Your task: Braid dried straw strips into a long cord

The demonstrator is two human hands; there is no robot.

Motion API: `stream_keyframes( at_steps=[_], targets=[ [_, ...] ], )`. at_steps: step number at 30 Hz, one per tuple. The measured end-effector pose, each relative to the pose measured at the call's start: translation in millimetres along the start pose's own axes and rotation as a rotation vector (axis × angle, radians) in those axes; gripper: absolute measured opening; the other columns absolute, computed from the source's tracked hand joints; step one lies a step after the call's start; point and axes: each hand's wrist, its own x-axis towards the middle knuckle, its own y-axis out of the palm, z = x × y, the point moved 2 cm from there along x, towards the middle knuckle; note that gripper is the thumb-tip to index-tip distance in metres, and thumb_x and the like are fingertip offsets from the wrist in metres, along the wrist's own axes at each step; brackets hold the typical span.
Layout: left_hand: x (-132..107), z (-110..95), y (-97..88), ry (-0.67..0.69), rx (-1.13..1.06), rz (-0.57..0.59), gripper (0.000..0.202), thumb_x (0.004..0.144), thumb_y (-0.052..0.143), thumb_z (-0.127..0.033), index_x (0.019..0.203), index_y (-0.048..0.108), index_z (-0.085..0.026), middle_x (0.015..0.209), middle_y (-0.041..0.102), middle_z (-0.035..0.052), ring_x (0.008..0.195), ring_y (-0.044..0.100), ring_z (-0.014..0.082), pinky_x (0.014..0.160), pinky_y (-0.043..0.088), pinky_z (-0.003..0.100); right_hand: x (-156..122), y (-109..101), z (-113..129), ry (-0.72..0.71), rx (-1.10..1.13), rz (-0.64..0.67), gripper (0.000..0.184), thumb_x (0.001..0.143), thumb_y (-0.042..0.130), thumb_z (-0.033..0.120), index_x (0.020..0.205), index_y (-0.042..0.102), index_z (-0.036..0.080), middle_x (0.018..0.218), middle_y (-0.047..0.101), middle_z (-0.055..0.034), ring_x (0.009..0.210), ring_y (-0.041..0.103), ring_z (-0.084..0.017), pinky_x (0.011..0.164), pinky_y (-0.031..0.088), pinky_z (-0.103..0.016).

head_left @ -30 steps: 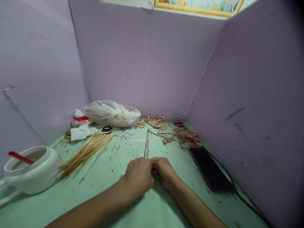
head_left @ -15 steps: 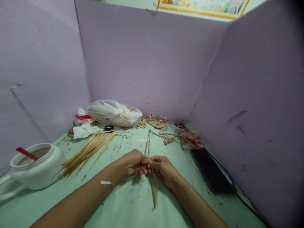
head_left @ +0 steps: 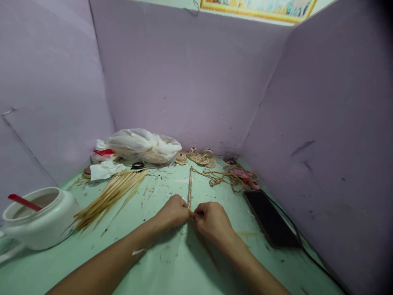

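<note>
A thin braided cord of tan plant fibre runs straight away from me along the table, then bends right into a loose tangle of the same cord. At its near end my left hand is closed, fingers pinched on the cord. Close beside it, my right hand pinches the loose fibre strands at that same end. One blurred strand trails toward me below the right hand. The fingertips partly hide the spot where the strands meet the braid.
At left lie a bundle of dry leaf strips and a white pot with a red stick. Behind are black scissors, a plastic bag and small woven sandals. A black phone and cable lie right.
My hands have turned over so their backs face up, and my right hand has drawn slightly apart from the left. The strands below have shifted. The view has swung slightly right.
</note>
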Motion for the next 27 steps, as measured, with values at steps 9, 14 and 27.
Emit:
stream_keyframes(
  at_steps=[9,14,27],
  targets=[
    [-22,-24,-11.7,-0.121,-0.289,0.197,0.014,0.051,0.046,-0.013,0.039,0.04,-0.015,0.031,0.03,-0.005,0.029,0.023,0.0048,0.032,0.013,0.02,-20,11,20,-0.013,-0.04,0.045,0.019,0.067,0.049,0.02,0.059,0.067,0.014,0.058,0.063,-0.0112,0.046,0.045,-0.013,0.046,0.018,-0.026],
    [-22,-24,-21.3,-0.132,-0.36,0.226,0.008,0.046,0.049,-0.012,0.04,0.044,-0.014,0.03,0.032,-0.006,0.028,0.023,0.0036,0.031,0.012,0.019,-10,8,7,-0.008,0.055,0.143,0.019,0.065,0.055,0.025,0.051,0.061,0.015,0.048,0.057,-0.0054,0.042,0.041,-0.01,0.044,0.02,-0.024],
    [-13,-15,-12.8,-0.009,-0.215,0.244,0.006,0.048,0.047,-0.014,0.045,0.051,-0.012,0.033,0.032,-0.0054,0.033,0.024,0.0044,0.033,0.014,0.019,5,19,-3,0.385,0.888,0.354,0.02,0.065,0.055,0.027,0.052,0.046,0.015,0.036,0.032,0.0079,0.031,0.02,-0.002,0.035,0.008,-0.019]
  ],
)
